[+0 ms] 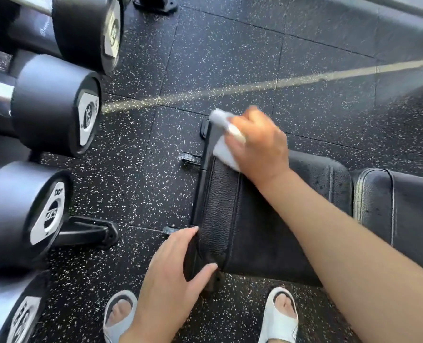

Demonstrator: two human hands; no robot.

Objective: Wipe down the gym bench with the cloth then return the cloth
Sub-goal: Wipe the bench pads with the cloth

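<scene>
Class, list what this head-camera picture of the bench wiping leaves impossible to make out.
- Most of the cloth: covered by the right hand and motion-blurred.
- Rest of the bench: cut off at the right edge.
- Dumbbells: far ends cut off at the left edge.
- Where the cloth returns: nothing shows it.

Black dumbbells (44, 105) racked at left, speckled rubber floor (230, 58), pale floor line (255, 85)
</scene>
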